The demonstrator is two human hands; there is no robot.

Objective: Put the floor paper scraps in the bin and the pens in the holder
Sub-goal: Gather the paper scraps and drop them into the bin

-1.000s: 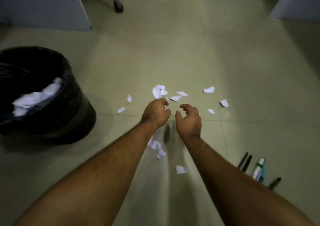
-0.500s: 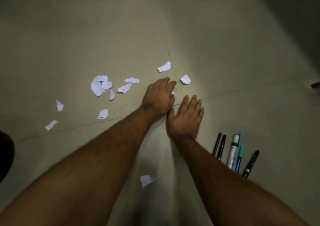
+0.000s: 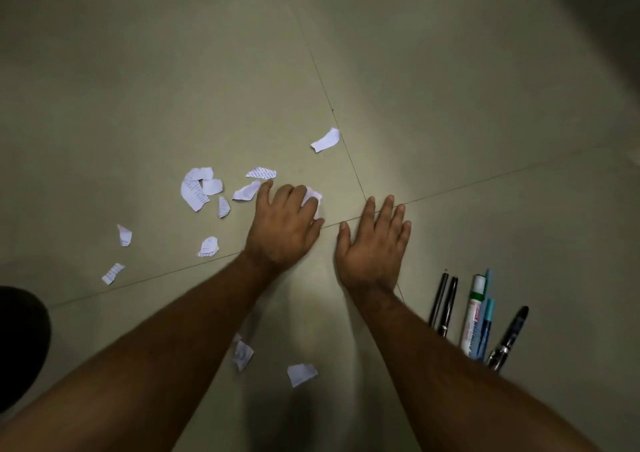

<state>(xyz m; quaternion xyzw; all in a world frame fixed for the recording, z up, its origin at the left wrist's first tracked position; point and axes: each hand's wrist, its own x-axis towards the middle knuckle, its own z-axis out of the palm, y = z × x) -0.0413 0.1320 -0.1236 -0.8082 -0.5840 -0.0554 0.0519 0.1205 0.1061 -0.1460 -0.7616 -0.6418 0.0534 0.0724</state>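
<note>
A single head-worn camera looks steeply down and forward at the pale tiled floor [image 3: 450,88] from close above. Both bare forearms enter from the bottom edge, and wide-angle bending shows toward the dark corners.

I see both hands on the floor [image 3: 450,88], side by side near centre. Left hand [image 3: 284,226] rests on a paper scrap [image 3: 313,197]; more scraps [image 3: 199,190] lie to its left, one scrap [image 3: 325,140] beyond it, two [image 3: 301,374] between the forearms. Pens [image 3: 478,316] lie in a row just right of the right hand's [image 3: 374,243] forearm. Bin edge [image 3: 20,340] at far left.
</note>
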